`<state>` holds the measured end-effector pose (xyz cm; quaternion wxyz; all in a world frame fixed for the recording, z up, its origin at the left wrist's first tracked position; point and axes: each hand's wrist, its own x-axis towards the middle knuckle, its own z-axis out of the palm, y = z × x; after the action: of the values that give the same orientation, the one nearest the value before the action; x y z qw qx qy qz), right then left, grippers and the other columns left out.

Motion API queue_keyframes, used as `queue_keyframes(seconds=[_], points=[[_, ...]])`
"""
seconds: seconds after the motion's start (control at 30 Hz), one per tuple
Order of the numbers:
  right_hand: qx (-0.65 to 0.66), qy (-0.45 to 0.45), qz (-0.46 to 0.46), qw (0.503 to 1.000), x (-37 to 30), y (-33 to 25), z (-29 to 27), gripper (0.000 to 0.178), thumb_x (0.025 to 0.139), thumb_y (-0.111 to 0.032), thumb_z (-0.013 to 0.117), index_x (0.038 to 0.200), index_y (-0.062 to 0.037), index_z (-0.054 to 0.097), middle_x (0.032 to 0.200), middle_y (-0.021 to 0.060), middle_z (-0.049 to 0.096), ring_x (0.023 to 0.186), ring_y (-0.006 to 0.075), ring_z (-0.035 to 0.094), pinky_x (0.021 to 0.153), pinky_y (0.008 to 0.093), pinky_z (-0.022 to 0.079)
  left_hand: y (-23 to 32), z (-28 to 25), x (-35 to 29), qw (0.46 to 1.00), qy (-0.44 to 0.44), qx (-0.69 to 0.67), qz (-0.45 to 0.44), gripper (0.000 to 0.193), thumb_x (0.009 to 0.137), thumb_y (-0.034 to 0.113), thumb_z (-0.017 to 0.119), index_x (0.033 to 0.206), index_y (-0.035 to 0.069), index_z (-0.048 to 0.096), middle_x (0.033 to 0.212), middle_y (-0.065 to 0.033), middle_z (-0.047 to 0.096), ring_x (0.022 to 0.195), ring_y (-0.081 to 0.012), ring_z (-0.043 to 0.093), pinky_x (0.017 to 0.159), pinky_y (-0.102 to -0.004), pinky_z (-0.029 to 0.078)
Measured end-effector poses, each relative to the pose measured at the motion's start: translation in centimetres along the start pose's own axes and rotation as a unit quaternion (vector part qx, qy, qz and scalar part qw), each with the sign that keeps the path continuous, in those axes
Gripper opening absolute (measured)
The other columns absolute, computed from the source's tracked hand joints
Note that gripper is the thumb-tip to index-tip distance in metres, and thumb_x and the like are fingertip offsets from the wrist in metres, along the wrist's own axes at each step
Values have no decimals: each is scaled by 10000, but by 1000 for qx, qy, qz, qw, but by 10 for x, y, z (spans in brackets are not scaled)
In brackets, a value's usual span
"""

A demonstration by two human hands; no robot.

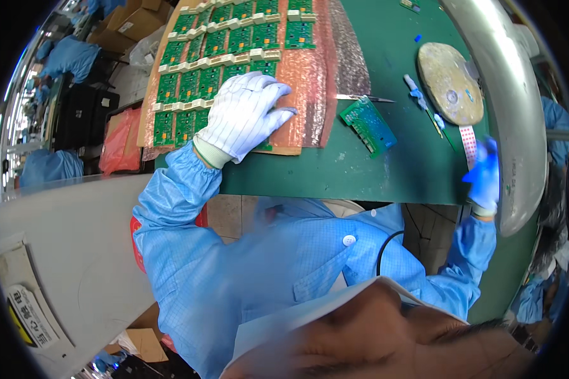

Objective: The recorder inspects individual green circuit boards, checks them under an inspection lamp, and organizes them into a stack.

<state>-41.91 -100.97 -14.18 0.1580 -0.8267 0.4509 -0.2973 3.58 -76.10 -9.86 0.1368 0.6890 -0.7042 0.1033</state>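
Note:
My left hand [243,117], in a white striped glove, lies over the lower right part of a batch of green circuit boards [167,126] with white connectors. Its thumb stands apart from the fingers, and nothing shows between them; the boards under the palm are hidden. My right hand [485,175], in a blue glove, is at the right beside a strip of red-dotted stickers [468,145]. Motion smears its fingers, and the lamp partly covers it. Between the hands, a single green circuit board [368,126] lies tilted on the green mat, touching pointed silver tweezers [367,98].
Pink bubble wrap [306,82] on cardboard lies under the boards. A worn, stained round pad [446,82] and thin wrapped tools [417,95] lie at the right. A large pale lamp arm [512,114] curves over the table's right side. Cardboard boxes [129,25] stand at far left.

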Motion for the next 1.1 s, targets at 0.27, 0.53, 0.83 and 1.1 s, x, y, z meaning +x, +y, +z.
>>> queue_keyframes(seconds=[0.27, 0.53, 0.83, 1.1], points=[[-89, -142, -293, 941, -3, -185, 94, 518, 747, -447, 795, 996, -44, 586, 921, 205, 633, 832, 384, 639, 715, 473, 508, 61, 9, 36, 991, -9, -125, 54, 320, 893, 344, 644, 1111, 112, 682, 1082, -77, 660, 1039, -258, 634, 902, -420, 495], [-34, -128, -231, 964, 27, -171, 91, 387, 741, -233, 797, 1010, -47, 590, 882, 197, 645, 794, 399, 654, 691, 457, 531, 63, 20, 40, 943, -30, -320, -84, 529, 915, 420, 633, 1298, 64, 553, 1067, -126, 657, 902, -306, 674, 808, -416, 537], [126, -120, -335, 926, 60, -184, 78, 435, 719, -59, 803, 1062, -23, 537, 1240, 239, 605, 1213, 364, 592, 984, 427, 487, 56, 30, 61, 522, -106, -829, -173, 659, 1022, 470, 512, 1429, -28, 369, 1191, -179, 598, 894, -264, 703, 762, -321, 570], [312, 35, -175, 933, 63, -156, 100, 338, 858, -126, 741, 1114, -54, 532, 1133, 161, 664, 901, 199, 634, 780, 318, 502, 50, 40, 56, 414, -48, -894, -168, 479, 1062, 321, 481, 1433, 42, 366, 1281, -120, 588, 976, -261, 679, 808, -351, 574]])
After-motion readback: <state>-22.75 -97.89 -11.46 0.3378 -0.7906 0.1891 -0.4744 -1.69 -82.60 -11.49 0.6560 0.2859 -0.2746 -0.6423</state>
